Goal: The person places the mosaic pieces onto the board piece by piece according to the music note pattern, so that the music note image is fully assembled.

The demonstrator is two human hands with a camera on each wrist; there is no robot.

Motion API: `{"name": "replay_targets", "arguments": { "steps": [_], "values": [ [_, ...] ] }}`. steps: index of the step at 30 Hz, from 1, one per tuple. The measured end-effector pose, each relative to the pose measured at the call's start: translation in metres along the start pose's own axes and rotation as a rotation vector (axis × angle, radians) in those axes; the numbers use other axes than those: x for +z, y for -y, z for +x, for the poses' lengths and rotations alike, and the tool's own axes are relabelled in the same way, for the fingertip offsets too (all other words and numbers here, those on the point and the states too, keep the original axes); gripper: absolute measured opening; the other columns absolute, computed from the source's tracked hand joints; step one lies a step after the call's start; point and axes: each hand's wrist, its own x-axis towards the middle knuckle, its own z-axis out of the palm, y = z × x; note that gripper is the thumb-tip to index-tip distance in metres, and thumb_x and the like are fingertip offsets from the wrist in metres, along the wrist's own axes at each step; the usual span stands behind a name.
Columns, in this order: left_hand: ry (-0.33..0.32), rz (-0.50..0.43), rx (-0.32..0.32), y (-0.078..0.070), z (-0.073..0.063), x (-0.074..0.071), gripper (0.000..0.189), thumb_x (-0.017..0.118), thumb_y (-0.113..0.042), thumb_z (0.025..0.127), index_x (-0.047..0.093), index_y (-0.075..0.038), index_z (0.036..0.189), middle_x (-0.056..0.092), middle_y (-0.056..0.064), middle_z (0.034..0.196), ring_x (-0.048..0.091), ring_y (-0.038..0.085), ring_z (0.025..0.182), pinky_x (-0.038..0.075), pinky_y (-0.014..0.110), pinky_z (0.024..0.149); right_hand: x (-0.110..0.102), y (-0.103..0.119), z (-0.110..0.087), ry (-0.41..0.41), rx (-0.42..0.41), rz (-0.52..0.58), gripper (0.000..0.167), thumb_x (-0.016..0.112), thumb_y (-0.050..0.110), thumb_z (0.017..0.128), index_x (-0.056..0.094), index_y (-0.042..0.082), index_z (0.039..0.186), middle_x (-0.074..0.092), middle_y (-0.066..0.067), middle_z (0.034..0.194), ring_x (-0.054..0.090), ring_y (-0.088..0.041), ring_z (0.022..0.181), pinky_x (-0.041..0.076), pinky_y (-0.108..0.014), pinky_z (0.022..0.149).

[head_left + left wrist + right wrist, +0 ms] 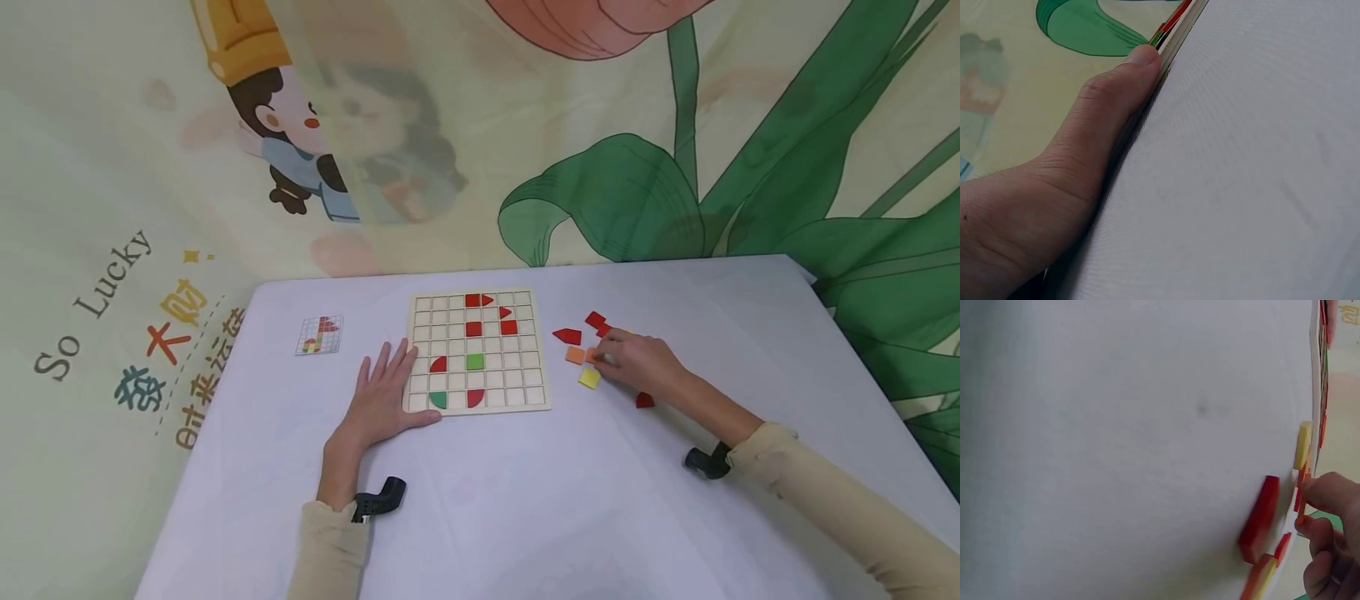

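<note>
A square gridded wooden board lies on the table, with red, green and dark green pieces set in some of its cells. My left hand rests with fingers spread at its left side, the thumb touching the near corner. Right of the board, my right hand pinches an orange square tile between thumb and finger, low over the loose pieces. About it lie another orange tile, a yellow tile, a red pointed piece and a red square. The hand hides some pieces.
A small pattern card with a coloured grid lies left of the board. A red rounded piece sits below my right wrist. White cloth covers the table, and a printed curtain hangs behind it.
</note>
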Motion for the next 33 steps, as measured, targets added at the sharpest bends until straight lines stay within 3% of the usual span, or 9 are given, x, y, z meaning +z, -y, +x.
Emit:
{"name": "replay_targets", "arguments": {
  "steps": [3, 6, 9, 13, 17, 20, 25, 33],
  "values": [
    [0.001, 0.003, 0.000, 0.000, 0.001, -0.001, 0.113, 0.070, -0.067, 0.072, 0.016, -0.015, 0.157, 0.007, 0.006, 0.166, -0.001, 0.033, 0.153, 0.000, 0.058, 0.121, -0.005, 0.005, 0.007, -0.030, 0.016, 0.042, 0.024, 0.082, 0.023, 0.077, 0.076, 0.015, 0.099, 0.067, -0.005, 0.097, 0.063, -0.016, 0.074, 0.050, -0.021, 0.055],
    [-0.002, 0.004, -0.001, 0.002, 0.000, -0.002, 0.113, 0.070, -0.067, 0.072, 0.016, -0.015, 0.157, 0.007, 0.006, 0.166, -0.001, 0.033, 0.153, 0.000, 0.058, 0.121, -0.011, 0.019, 0.017, -0.027, -0.029, 0.080, 0.023, 0.080, 0.021, 0.078, 0.076, 0.015, 0.100, 0.065, -0.004, 0.098, 0.061, -0.014, 0.076, 0.050, -0.020, 0.057],
    [-0.011, 0.004, -0.003, 0.003, -0.001, -0.002, 0.113, 0.070, -0.067, 0.072, 0.016, -0.015, 0.157, 0.008, 0.006, 0.166, 0.000, 0.033, 0.153, 0.000, 0.058, 0.121, -0.011, 0.041, 0.030, -0.005, -0.157, 0.091, 0.022, 0.079, 0.019, 0.079, 0.076, 0.015, 0.101, 0.065, -0.003, 0.097, 0.058, -0.011, 0.071, 0.046, -0.017, 0.055],
    [-0.010, -0.011, 0.005, 0.002, 0.000, -0.001, 0.112, 0.070, -0.066, 0.072, 0.017, -0.014, 0.156, 0.009, 0.007, 0.166, 0.000, 0.033, 0.153, 0.000, 0.058, 0.121, -0.003, 0.072, 0.044, 0.084, -0.323, 0.035, 0.020, 0.076, 0.023, 0.083, 0.076, 0.015, 0.102, 0.065, -0.002, 0.100, 0.050, -0.007, 0.056, 0.037, -0.013, 0.048],
    [-0.009, -0.015, 0.007, 0.000, 0.001, -0.001, 0.112, 0.070, -0.067, 0.073, 0.017, -0.014, 0.156, 0.009, 0.006, 0.166, 0.000, 0.033, 0.153, -0.001, 0.057, 0.122, 0.005, 0.097, 0.060, 0.159, -0.440, -0.034, 0.016, 0.073, 0.027, 0.087, 0.075, 0.017, 0.099, 0.063, 0.000, 0.101, 0.040, -0.007, 0.048, 0.030, -0.013, 0.046],
    [-0.015, -0.009, -0.001, 0.000, 0.001, -0.001, 0.112, 0.070, -0.067, 0.072, 0.017, -0.015, 0.156, 0.009, 0.006, 0.166, 0.000, 0.032, 0.153, -0.001, 0.057, 0.122, 0.011, 0.109, 0.073, 0.165, -0.504, -0.035, 0.015, 0.071, 0.028, 0.088, 0.075, 0.019, 0.100, 0.064, 0.001, 0.100, 0.043, -0.006, 0.050, 0.032, -0.013, 0.048],
    [-0.013, -0.002, 0.000, 0.000, 0.001, 0.000, 0.112, 0.069, -0.068, 0.072, 0.017, -0.016, 0.157, 0.010, 0.005, 0.166, 0.000, 0.032, 0.153, 0.000, 0.057, 0.122, 0.021, 0.121, 0.086, 0.184, -0.553, -0.041, 0.016, 0.068, 0.028, 0.091, 0.075, 0.021, 0.104, 0.064, 0.002, 0.101, 0.047, -0.007, 0.053, 0.034, -0.014, 0.050],
    [-0.012, 0.012, 0.000, 0.001, 0.001, 0.000, 0.113, 0.068, -0.069, 0.072, 0.017, -0.016, 0.157, 0.009, 0.006, 0.166, 0.000, 0.032, 0.153, 0.000, 0.058, 0.122, 0.026, 0.127, 0.089, 0.179, -0.594, -0.029, 0.014, 0.067, 0.026, 0.092, 0.075, 0.019, 0.101, 0.063, 0.001, 0.100, 0.048, -0.008, 0.054, 0.033, -0.013, 0.049]
  ]
}}
